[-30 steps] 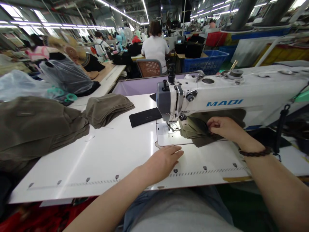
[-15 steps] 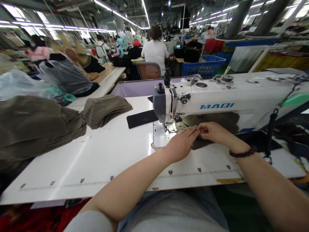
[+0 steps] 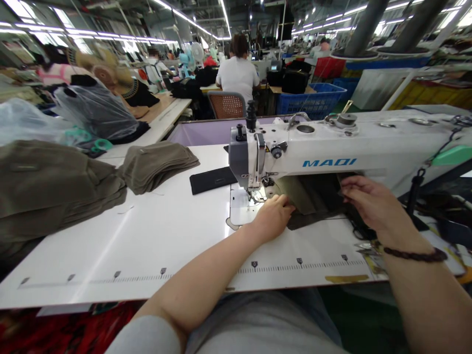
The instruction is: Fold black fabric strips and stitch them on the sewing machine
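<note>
An olive-brown fabric piece (image 3: 308,201) lies under the arm of the white sewing machine (image 3: 320,142), right of the needle area. My left hand (image 3: 275,216) is closed on its left edge, with fingers bent and the fingertips partly hidden. My right hand (image 3: 368,204) pinches the fabric near its far right end, thumb against fingers. The presser foot (image 3: 256,195) stands just left of my left hand, over the lit metal plate. A black fabric piece with a small slot (image 3: 212,180) rests on the table to the left of the machine head.
Two stacks of olive fabric pieces, a large one (image 3: 55,187) and a smaller one (image 3: 157,164), lie on the left. A printed ruler (image 3: 276,269) runs along the table's front edge. Small metal snips (image 3: 365,247) lie at right. A person in white (image 3: 238,73) sits ahead.
My right hand has moved right, away from my left, and the fabric is now spread between them under the machine arm. My left hand stays near the needle area.
</note>
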